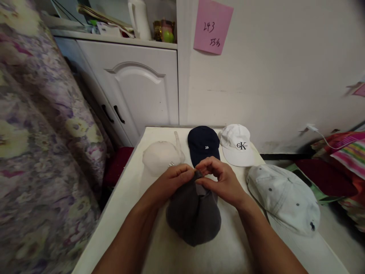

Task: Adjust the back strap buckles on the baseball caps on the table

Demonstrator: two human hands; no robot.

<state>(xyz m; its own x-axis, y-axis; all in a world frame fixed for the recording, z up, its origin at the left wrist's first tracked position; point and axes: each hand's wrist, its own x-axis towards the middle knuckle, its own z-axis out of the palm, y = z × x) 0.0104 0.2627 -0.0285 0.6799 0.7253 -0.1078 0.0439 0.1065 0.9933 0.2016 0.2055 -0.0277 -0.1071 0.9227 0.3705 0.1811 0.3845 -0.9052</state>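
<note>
Both hands are at a dark grey cap [194,217], held above the white table with its crown toward me. My left hand [179,177] pinches the cap's far edge between thumb and fingers. Close beside it, my right hand [221,180] has its thumb and fingers closed on the same edge, near a small opening in the fabric. Just beyond the hands lies a navy cap [203,142] with small white letters. A white cap [236,142] with dark letters sits to its right, and a cream cap [159,156] with a loose strap to its left.
A pale grey-green cap [285,198] lies at the right edge of the white table [125,205]. Behind stands a white cabinet [142,87] with a jug [141,21] on top. A floral curtain [42,133] hangs at left; a pink note [212,26] is on the wall.
</note>
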